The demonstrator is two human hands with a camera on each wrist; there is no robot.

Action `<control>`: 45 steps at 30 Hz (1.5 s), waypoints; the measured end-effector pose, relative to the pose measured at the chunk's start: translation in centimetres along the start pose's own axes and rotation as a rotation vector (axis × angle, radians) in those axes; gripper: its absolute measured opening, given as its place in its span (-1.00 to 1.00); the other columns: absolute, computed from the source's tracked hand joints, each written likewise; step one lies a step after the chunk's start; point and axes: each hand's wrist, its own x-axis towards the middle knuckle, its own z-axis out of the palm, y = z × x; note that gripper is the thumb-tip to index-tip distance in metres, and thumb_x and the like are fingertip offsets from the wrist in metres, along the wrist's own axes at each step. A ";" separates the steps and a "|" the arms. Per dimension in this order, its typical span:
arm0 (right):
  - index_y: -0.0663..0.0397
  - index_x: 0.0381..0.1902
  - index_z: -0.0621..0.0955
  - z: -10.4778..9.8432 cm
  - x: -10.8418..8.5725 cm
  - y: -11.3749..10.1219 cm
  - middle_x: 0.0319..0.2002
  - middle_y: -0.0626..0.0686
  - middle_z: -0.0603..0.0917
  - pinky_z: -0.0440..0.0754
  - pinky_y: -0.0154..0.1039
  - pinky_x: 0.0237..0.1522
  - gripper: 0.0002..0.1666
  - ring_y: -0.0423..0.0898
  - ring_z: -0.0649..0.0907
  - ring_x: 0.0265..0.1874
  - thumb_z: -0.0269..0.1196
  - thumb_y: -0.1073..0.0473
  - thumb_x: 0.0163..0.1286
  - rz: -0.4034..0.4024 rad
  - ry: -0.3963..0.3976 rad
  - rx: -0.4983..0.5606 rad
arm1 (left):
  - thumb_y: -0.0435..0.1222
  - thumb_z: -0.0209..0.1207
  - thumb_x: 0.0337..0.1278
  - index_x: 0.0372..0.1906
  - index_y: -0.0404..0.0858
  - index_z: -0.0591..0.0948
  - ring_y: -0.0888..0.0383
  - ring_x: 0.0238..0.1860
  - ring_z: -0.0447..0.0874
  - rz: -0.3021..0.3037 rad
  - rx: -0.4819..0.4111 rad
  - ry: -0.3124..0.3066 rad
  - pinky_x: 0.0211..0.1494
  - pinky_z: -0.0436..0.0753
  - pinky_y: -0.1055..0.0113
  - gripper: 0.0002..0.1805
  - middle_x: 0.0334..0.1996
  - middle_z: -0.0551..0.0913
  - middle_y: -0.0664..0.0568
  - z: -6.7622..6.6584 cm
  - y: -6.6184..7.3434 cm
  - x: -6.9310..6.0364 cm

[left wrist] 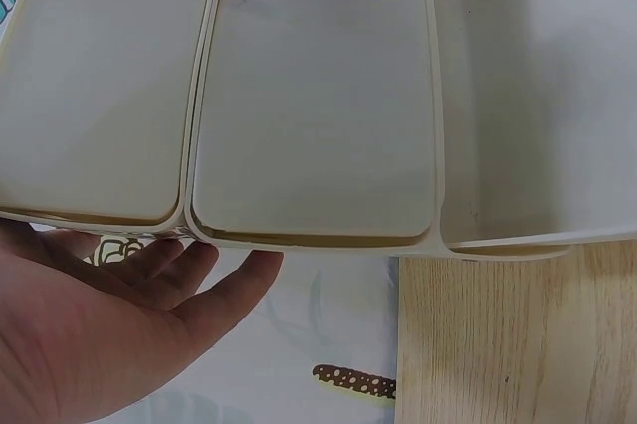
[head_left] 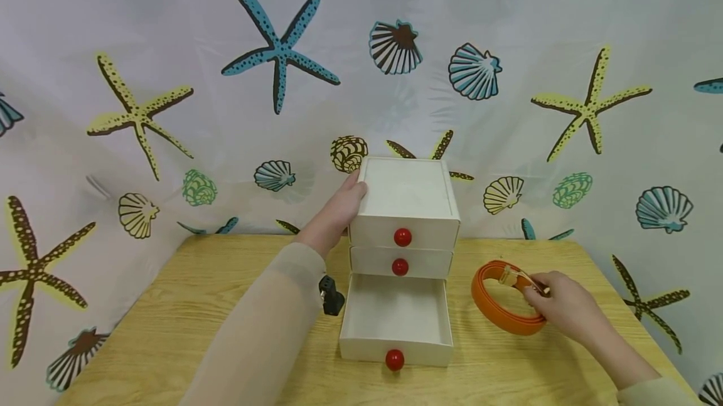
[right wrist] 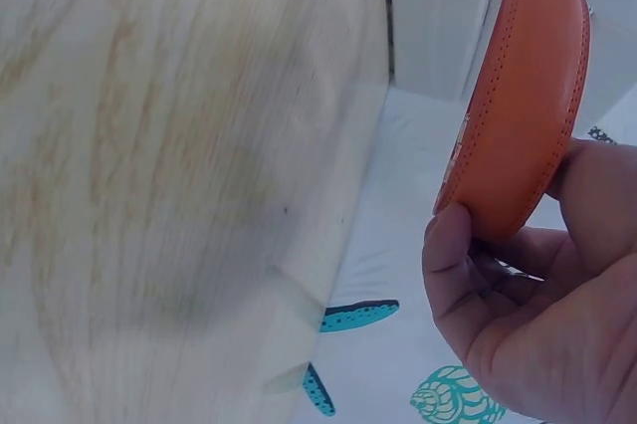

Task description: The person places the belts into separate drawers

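Observation:
A small white drawer cabinet with red knobs stands on the table, its bottom drawer pulled out and bare inside. Against the cabinet's left side rests my left hand; in the left wrist view its fingers touch the side wall, partly hidden behind it. On the right, my right hand grips a coiled orange belt by the side near its gold-coloured buckle. The right wrist view shows the belt's stitched edge, with thumb and fingers pinching the coil. It is held above the wooden table.
A small black object stands just left of the drawer, close to my left forearm. The wooden table reaches back to a curtain printed with starfish and shells, which also hangs along both sides.

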 end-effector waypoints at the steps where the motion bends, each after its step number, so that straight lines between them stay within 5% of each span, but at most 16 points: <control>1: 0.28 0.12 0.76 0.0 -0.1 -0.2 -0.20 0.10 0.64 0.45 -0.12 -0.40 -0.64 -0.03 0.50 -0.39 0.21 0.10 0.69 -0.007 0.003 -0.006 | -0.01 -0.29 0.79 0.86 0.09 -0.19 -0.20 0.77 -0.13 -0.002 0.000 0.000 0.67 0.10 -0.36 -0.25 0.83 -0.17 -0.06 0.0 0.0 0.0; 27: 0.17 0.19 0.78 0.8 -2.0 -6.6 -0.21 0.01 0.62 0.52 -0.18 -0.46 -0.66 -0.12 0.52 -0.45 0.30 0.11 0.65 -0.119 0.007 -0.047 | -0.02 -0.29 0.80 0.86 0.06 -0.17 -0.16 0.79 -0.20 -0.008 0.009 0.014 0.70 0.01 -0.33 -0.25 0.84 -0.18 -0.04 0.1 -0.1 -0.1; 45: 0.00 0.00 0.81 2.1 -2.4 -10.8 -0.26 -0.10 0.63 0.52 -0.23 -0.46 -0.83 -0.19 0.52 -0.43 0.36 0.12 0.59 -0.219 0.025 -0.061 | -0.03 -0.30 0.81 0.86 0.03 -0.19 -0.12 0.79 -0.25 0.009 0.019 0.005 0.73 -0.07 -0.30 -0.25 0.84 -0.19 -0.02 0.1 0.1 -0.3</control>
